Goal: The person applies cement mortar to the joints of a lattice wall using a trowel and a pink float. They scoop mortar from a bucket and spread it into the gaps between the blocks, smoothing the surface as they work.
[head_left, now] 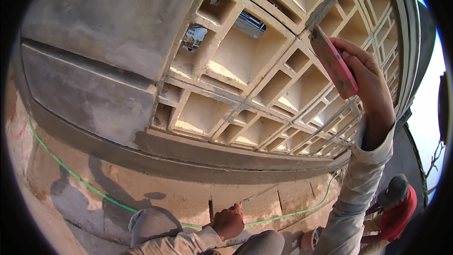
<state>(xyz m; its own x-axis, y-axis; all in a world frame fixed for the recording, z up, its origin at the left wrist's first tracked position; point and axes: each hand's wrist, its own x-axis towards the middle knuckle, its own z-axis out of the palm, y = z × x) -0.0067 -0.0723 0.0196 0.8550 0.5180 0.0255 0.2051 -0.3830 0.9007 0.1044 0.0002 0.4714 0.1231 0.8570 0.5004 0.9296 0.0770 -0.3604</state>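
My right hand is raised at the right and wraps round a red hand float with a grey, mortar-smeared face. The float's upper end is at a joint smeared with grey mortar in the pale openwork block wall; whether it touches cannot be told. Low in the middle, my left hand is closed near my knees. A thin line runs from its fingers toward the wall base, but what the hand holds, if anything, is unclear.
Smooth grey plastered wall fills the left, with a darker ledge below the blocks. A green hose crosses the ground. Beside my right sleeve stands a bucket. A person in a red top is crouched at the lower right.
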